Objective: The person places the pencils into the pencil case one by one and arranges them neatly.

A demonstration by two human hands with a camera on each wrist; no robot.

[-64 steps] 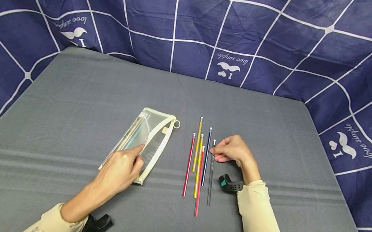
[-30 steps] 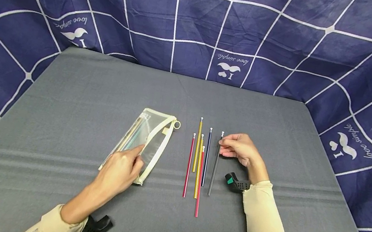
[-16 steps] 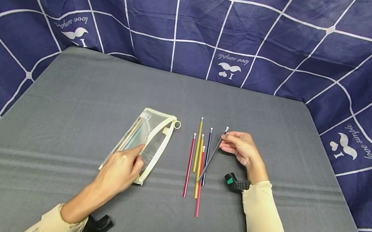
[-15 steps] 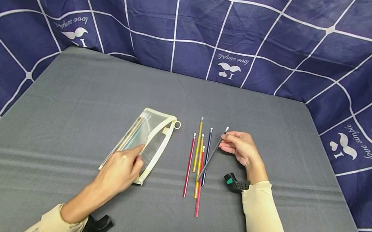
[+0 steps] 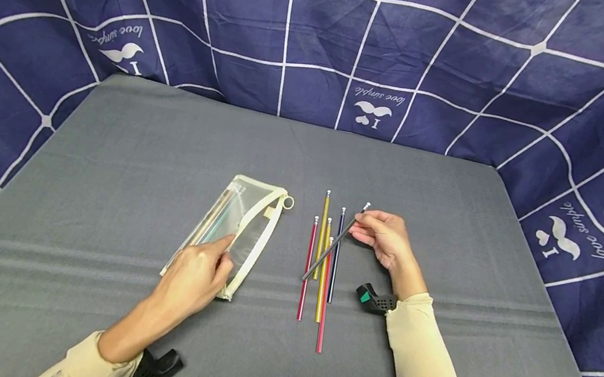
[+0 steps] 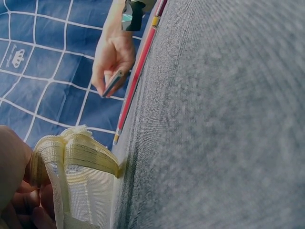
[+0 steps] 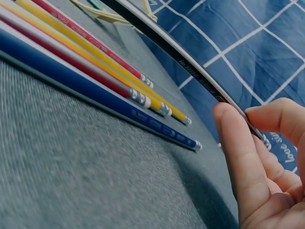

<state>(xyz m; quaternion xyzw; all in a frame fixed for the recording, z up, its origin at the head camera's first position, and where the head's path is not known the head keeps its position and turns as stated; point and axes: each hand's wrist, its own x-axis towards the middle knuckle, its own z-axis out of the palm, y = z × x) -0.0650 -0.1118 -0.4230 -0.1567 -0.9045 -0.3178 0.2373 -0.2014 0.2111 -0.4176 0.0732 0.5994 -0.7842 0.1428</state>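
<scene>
My right hand (image 5: pixel 387 237) pinches a black pencil (image 5: pixel 325 253) between thumb and fingers near its eraser end. The pencil slants down to the left, passing over the pencils on the table; the right wrist view shows it raised above them. My left hand (image 5: pixel 196 274) grips the zip edge of a see-through, cream-trimmed pencil pouch (image 5: pixel 252 240), index finger stretched along the mouth. Between the zip strips the mouth gapes. Several pencils (image 5: pixel 222 201) show inside. Loose between the hands lie a navy pencil (image 5: pixel 331 281), two red ones and two yellow ones, erasers pointing away.
A grey cloth (image 5: pixel 429 191) covers the table. Behind it and at both sides hangs a blue curtain (image 5: pixel 318 29) with white lines. Black bands (image 5: pixel 375 299) sit at both wrists. The pouch's zip ring (image 5: pixel 289 203) lies at its far right corner.
My right hand has lifted the black pencil from the right of the row and swung its lower end leftward across the other pencils. The left hand and pouch stay put.
</scene>
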